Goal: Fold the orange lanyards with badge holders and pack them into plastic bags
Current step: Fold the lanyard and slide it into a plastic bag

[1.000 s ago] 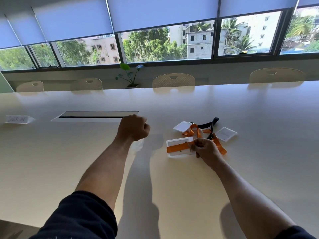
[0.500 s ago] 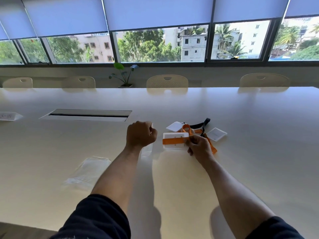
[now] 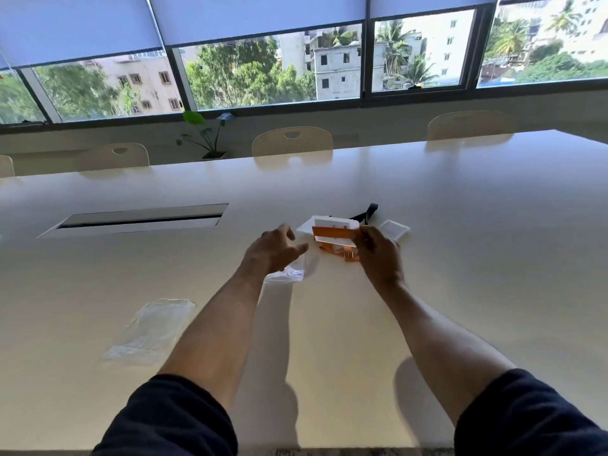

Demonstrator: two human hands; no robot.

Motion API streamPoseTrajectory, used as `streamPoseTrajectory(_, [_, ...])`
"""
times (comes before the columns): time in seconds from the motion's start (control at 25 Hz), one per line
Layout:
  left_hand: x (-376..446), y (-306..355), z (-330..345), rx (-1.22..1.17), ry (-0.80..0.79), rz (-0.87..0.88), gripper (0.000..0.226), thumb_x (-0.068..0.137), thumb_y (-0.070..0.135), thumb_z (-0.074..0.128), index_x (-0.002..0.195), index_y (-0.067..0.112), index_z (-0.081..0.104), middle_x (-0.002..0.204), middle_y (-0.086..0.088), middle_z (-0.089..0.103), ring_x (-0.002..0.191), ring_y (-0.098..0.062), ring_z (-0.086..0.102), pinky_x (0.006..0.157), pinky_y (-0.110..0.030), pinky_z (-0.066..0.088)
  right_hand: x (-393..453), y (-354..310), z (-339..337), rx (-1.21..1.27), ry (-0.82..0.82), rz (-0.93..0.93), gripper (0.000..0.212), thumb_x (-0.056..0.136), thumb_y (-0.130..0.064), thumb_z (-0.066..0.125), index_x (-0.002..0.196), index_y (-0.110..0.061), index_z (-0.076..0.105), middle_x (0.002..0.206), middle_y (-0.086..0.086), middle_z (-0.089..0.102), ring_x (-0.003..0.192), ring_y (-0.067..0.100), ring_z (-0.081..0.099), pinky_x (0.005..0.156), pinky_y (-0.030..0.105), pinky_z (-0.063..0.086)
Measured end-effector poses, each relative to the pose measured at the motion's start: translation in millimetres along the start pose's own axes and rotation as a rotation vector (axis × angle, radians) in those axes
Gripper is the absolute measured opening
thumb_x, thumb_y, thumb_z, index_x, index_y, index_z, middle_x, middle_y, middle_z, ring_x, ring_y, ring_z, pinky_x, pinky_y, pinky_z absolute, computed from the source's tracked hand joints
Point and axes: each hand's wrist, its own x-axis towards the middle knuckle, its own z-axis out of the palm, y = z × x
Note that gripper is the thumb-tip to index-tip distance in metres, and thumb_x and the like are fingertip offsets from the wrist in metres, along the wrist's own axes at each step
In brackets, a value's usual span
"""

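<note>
My right hand [image 3: 378,258] pinches a white badge holder [image 3: 334,223] by its right end and holds it tilted up off the table. An orange lanyard [image 3: 332,232] is folded across the holder, and its loose end with the metal clip [image 3: 349,256] hangs below. My left hand [image 3: 271,251] is just left of it, thumb and forefinger spread. A clear plastic bag [image 3: 289,271] is bunched under its palm. Two more white badge holders [image 3: 303,229] [image 3: 393,229] and a black strap [image 3: 369,213] lie behind on the table.
A second clear plastic bag [image 3: 151,327] lies flat at the near left. A recessed cable hatch [image 3: 138,220] sits in the table [image 3: 460,258] at the left. Chairs [image 3: 292,141] and a potted plant [image 3: 207,139] line the far side under the windows.
My right hand has lifted the wrapped badge holder off the table. My left hand has gone from a tight fist to spread fingers and moved closer to the holder.
</note>
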Motion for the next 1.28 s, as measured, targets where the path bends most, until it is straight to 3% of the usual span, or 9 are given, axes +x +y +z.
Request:
streamPoseTrajectory(0.12, [-3.1,-0.5,-5.5,0.216,-0.245,-0.046,0.1,0.045,0.088,0.07,0.121,0.029,0.044,0.115,0.006,0.055,0.099,-0.02,0.057,0.082,-0.037,0.045,-4.5,1.9,-0.8,-0.072,0.083,-0.071,0.013,0.095,-0.021,0.07,0.102,-0.011,0.075,0.083,0.004,0.074,0.068,0.015,0.061,0.06,0.023,0.043])
streamPoseTrajectory(0.2, [-5.3,-0.8,-9.0,0.32,-0.404,-0.107,0.121,0.028,0.087,0.079,0.126,0.029,0.037,0.116,0.01,0.048,0.101,-0.02,0.054,0.073,-0.032,0.042,-5.8,2.9,-0.8,-0.082,0.099,-0.094,0.014,0.096,-0.02,0.069,0.102,-0.009,0.075,0.085,0.005,0.075,0.07,0.014,0.06,0.062,0.021,0.042])
streamPoseTrajectory(0.32, [-3.9,2.5,-10.4,0.367,-0.559,-0.109,0.087,0.052,0.055,0.093,0.115,0.023,0.043,0.098,0.007,0.057,0.079,-0.014,0.059,0.062,-0.025,0.044,-5.0,3.0,0.9,-0.065,0.099,-0.096,0.014,0.095,-0.02,0.07,0.101,-0.008,0.074,0.084,0.005,0.073,0.071,0.016,0.061,0.063,0.021,0.043])
streamPoseTrajectory(0.44, [-2.4,7.1,-9.4,0.419,-0.388,-0.041,0.028,0.08,0.025,0.072,0.106,0.016,0.065,0.085,0.0,0.071,0.074,-0.016,0.066,0.065,-0.025,0.051,-4.3,3.5,1.3,-0.049,0.1,-0.069,0.014,0.094,-0.021,0.071,0.098,-0.009,0.074,0.08,-0.004,0.067,0.07,0.015,0.06,0.059,0.016,0.041])
streamPoseTrajectory(0.6, [-1.4,6.7,-7.0,0.293,-0.16,-0.03,0.01,0.082,0.018,0.07,0.089,0.015,0.076,0.086,-0.002,0.076,0.083,-0.018,0.07,0.08,-0.031,0.059,-4.2,4.1,0.4,-0.011,0.094,-0.044,0.017,0.094,-0.025,0.071,0.098,-0.009,0.074,0.081,-0.007,0.065,0.071,0.015,0.061,0.061,0.014,0.048])
streamPoseTrajectory(0.84, [-0.5,1.7,-1.4,0.05,0.188,-0.216,0.023,0.076,0.032,0.082,0.085,0.011,0.078,0.089,-0.009,0.075,0.086,-0.026,0.07,0.072,-0.029,0.054,-4.5,6.5,-0.5,0.063,0.068,0.052,0.015,0.094,-0.024,0.07,0.099,-0.01,0.072,0.077,0.003,0.07,0.064,0.028,0.068,0.058,0.044,0.06])
streamPoseTrajectory(1.0, [1.1,1.9,8.1,-0.103,0.212,-0.3,0.012,0.08,0.02,0.076,0.08,0.008,0.077,0.074,-0.007,0.076,0.074,-0.019,0.073,0.071,-0.026,0.057,-7.3,5.4,0.2,0.118,0.0,0.031,0.001,0.094,-0.022,0.07,0.094,-0.021,0.07,0.065,-0.003,0.069,0.047,0.01,0.064,0.048,0.036,0.057])
streamPoseTrajectory(1.12, [2.6,9.4,16.5,-0.2,0.176,-0.314,0.016,0.081,0.007,0.066,0.067,0.009,0.073,0.058,-0.004,0.071,0.055,-0.015,0.072,0.067,-0.035,0.064,-8.9,5.2,0.7,0.091,-0.077,-0.006,0.004,0.095,-0.023,0.069,0.092,-0.026,0.068,0.074,0.004,0.073,0.05,0.012,0.067,0.048,0.033,0.058])
streamPoseTrajectory(1.28, [5.0,19.2,21.0,-0.26,0.19,-0.327,0.019,0.077,0.008,0.064,0.06,0.01,0.072,0.049,0.0,0.067,0.047,-0.014,0.069,0.059,-0.03,0.063,-8.7,6.9,2.6,0.054,-0.098,-0.023,0.01,0.095,-0.018,0.069,0.09,-0.027,0.066,0.08,0.008,0.074,0.05,0.011,0.067,0.045,0.029,0.058])
